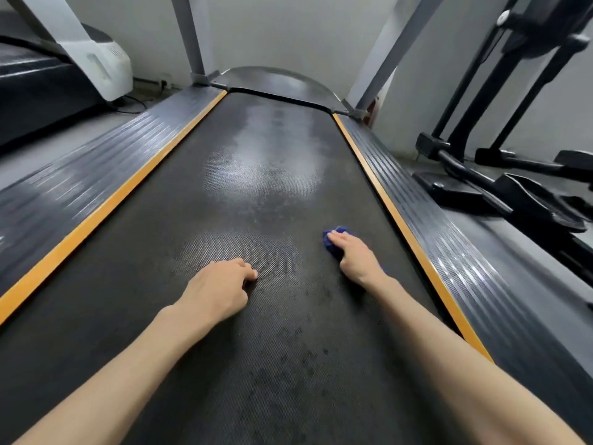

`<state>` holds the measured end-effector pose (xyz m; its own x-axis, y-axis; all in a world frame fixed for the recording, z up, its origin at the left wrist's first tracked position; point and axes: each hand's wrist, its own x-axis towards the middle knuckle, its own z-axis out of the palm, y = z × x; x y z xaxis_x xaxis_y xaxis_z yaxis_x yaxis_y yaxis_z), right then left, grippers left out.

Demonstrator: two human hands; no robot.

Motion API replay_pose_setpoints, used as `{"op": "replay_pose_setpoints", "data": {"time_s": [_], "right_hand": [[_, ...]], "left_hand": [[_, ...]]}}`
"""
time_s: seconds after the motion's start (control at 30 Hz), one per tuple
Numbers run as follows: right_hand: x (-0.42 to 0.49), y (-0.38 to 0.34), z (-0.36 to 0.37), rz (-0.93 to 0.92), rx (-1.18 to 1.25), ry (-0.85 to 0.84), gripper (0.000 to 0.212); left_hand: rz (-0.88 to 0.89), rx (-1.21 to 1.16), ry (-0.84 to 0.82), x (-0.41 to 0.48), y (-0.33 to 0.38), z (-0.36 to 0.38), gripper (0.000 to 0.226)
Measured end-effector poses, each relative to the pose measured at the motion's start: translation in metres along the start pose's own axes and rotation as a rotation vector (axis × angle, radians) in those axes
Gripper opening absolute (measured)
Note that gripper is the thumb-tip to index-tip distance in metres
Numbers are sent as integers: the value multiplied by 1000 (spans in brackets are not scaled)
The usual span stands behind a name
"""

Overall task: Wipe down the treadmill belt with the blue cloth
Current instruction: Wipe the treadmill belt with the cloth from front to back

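The black textured treadmill belt (263, 194) runs away from me, with pale dusty patches in its middle and dark spots nearer to me. My right hand (354, 256) grips a bunched blue cloth (332, 239) and presses it onto the belt's right side; only the cloth's front edge shows past the fingers. My left hand (221, 289) rests on the belt's middle with its fingers curled under, holding nothing.
Ribbed grey side rails (96, 175) with orange strips (388, 203) flank the belt. Grey uprights (382, 59) rise at the far end by the motor cover (272, 80). Another treadmill (48, 85) stands at the left, a black elliptical machine (500, 175) at the right.
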<state>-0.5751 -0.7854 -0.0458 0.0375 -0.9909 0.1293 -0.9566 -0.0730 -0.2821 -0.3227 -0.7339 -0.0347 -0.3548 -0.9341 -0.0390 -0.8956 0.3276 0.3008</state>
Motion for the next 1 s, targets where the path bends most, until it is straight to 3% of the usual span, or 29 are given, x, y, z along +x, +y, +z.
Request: {"op": "replay_pose_setpoints", "data": {"time_s": [0.07, 0.13, 0.2, 0.27, 0.33, 0.4, 0.53, 0.6, 0.67, 0.77, 0.8, 0.87, 1.0], "right_hand": [[-14, -29, 18, -280, 22, -105, 63], [-22, -31, 20, -385, 48, -150, 61], [-11, 0, 4, -186, 67, -112, 61], [7, 40, -17, 168, 30, -59, 61], [17, 50, -24, 306, -15, -40, 49], [14, 25, -13, 151, 64, -1, 41], [-42, -33, 26, -392, 185, -39, 34], [-43, -27, 26, -483, 183, -96, 34], [-15, 0, 18, -313, 220, -13, 33], [25, 43, -3, 180, 222, 42, 47], [28, 44, -6, 253, 172, 32, 49], [16, 25, -6, 152, 130, 40, 49], [-66, -24, 17, -357, 165, -58, 42]], "left_hand": [[-40, 2, 37, 4, 2, 1, 50], [-77, -16, 62, 6, 1, 2, 45], [-104, -44, 41, 6, 1, 2, 46], [-87, -20, 16, 2, 4, 3, 52], [-56, 3, 13, -1, 5, 4, 56], [-47, -27, -1, -1, 3, 5, 57], [-70, -41, 3, 3, 2, 1, 50], [-101, -47, 28, 5, 3, -1, 46], [-138, -72, 36, 5, 4, -3, 43], [-135, -1, -5, 3, 6, 0, 47], [-117, 26, -18, 3, 6, 1, 48], [-96, 46, -31, 4, 7, 2, 47], [-82, 61, -18, 4, 9, 1, 51]]}}
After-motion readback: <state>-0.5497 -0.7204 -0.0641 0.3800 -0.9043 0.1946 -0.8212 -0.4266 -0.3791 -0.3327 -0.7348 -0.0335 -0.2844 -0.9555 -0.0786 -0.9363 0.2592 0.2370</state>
